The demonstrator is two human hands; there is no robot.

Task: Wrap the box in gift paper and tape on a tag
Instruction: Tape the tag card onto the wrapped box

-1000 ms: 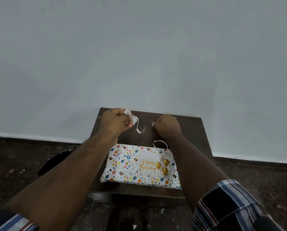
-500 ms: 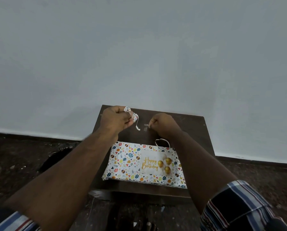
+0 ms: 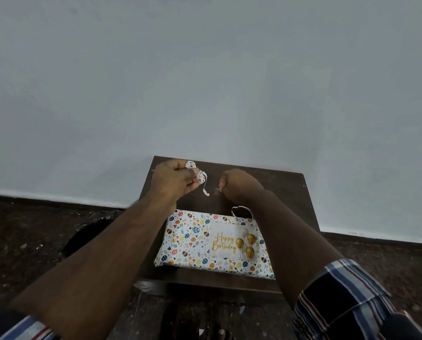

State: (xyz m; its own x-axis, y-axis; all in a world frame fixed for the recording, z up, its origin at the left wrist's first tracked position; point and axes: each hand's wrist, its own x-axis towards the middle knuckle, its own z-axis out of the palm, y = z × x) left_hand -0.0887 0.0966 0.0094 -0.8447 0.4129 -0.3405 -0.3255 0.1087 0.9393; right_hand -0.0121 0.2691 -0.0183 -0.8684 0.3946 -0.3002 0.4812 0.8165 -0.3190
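Above the small dark table (image 3: 288, 192), the left hand (image 3: 174, 184) grips a crumpled paper scrap (image 3: 197, 172) and the right hand (image 3: 238, 185) pinches a tape piece (image 3: 216, 191), which may curl and stick to itself before reaching the tag (image 3: 233, 242) on the wrapped box (image 3: 187, 238) lying below.

A small dark brown wooden tabletop (image 3: 278, 185) stands pushed against a plain pale grey-blue wall (image 3: 205, 82) that fills the upper half of the view. A dark skirting band (image 3: 58, 201) runs along the foot of the wall on both sides of the tabletop. Below lies a dark, speckled floor (image 3: 21, 241) scattered with small pale flecks. To the left of the tabletop, a black shape (image 3: 87, 234), possibly a bag or a piece of plastic sheeting, rests on the floor, too dim to identify.
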